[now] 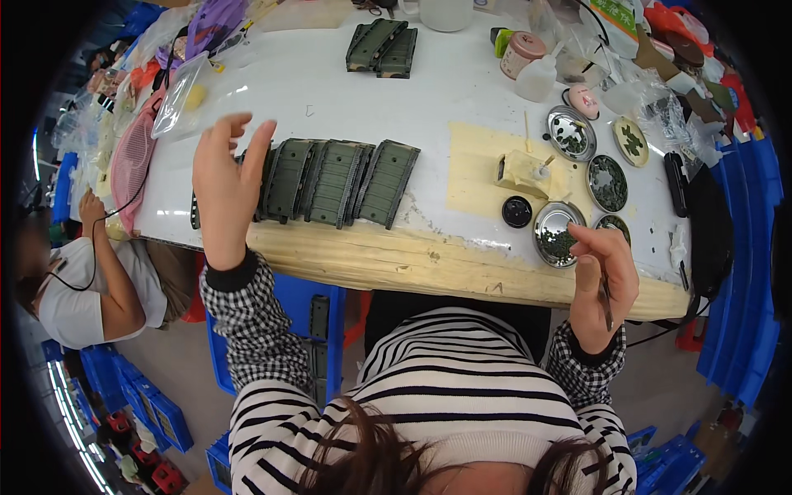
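My left hand (227, 186) is raised at the left end of a row of curved, ribbed dark-green panels (337, 177), its thumb and fingers apart and nothing visible in it. It hides part of the row. My right hand (604, 285) is curled round a thin dark metal tool (608, 304), perhaps tweezers; most of it is hidden in the palm. Just beyond its fingertips stands a round metal dish (558, 216) with small dark-green bits. Beside that dish are a small black pot (517, 211) and a tape-wrapped block (532, 175) with a stick standing in it.
More round dishes (608, 183) of green bits stand at the right of the white table (313, 95). Two or so green panels (381, 48) lie at the back. Bottles and a pink jar (522, 54) stand at back right. Another person (107, 289) sits at the left.
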The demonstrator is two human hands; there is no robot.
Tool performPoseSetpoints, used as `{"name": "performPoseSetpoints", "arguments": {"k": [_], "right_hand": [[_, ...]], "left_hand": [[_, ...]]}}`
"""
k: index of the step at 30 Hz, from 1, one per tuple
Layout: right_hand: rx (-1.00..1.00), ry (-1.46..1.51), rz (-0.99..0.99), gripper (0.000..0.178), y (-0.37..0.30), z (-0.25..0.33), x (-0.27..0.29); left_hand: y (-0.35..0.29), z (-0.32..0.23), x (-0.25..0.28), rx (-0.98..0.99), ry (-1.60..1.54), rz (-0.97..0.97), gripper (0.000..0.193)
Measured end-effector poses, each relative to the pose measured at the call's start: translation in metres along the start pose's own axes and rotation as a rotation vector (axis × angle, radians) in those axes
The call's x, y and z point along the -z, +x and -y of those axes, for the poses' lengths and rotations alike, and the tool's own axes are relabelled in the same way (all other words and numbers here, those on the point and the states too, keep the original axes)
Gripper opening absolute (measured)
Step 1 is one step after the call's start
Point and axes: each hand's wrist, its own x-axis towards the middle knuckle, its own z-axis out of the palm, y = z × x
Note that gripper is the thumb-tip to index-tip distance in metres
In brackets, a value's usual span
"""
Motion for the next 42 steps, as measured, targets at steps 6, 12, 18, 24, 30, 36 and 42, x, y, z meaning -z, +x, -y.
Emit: {"name": "performPoseSetpoints", "arguments": {"k": [6, 12, 18, 24, 30, 36, 42], "right_hand": [[-0.034, 0.027, 0.014, 0.089, -0.01, 0.009, 0.007], [-0.197, -0.183, 0.041, 0.117, -0.024, -0.005, 0.049], [-0.121, -0.035, -0.002, 0.028, -0.013, -0.013, 0.048], [-0.312, 0.046, -0.027, 0.021, -0.014, -0.032, 0.036], [-0.172, -0.127, -0.078, 0.01, -0.013, -0.057, 0.024], [-0.023, -0.311, -0.057, 0.009, -0.004, -0.06, 0.02], [0.005, -0.326, -0.041, 0.01, -0.002, -0.06, 0.019]], "left_hand": [[0.114, -0.042, -0.081, -0.251, 0.069, 0.27, 0.064], [0.152, -0.036, -0.138, -0.425, 0.203, 0.312, 0.056], [0.15, -0.042, -0.133, -0.315, 0.079, 0.33, 0.059], [0.107, -0.078, -0.047, -0.012, -0.713, 0.387, 0.053], [-0.006, -0.11, 0.023, 0.254, -1.22, 0.523, 0.078], [-0.071, -0.132, -0.011, 0.605, -1.607, 0.601, 0.077], [-0.079, -0.152, -0.027, 0.86, -1.653, 0.671, 0.049]]}}
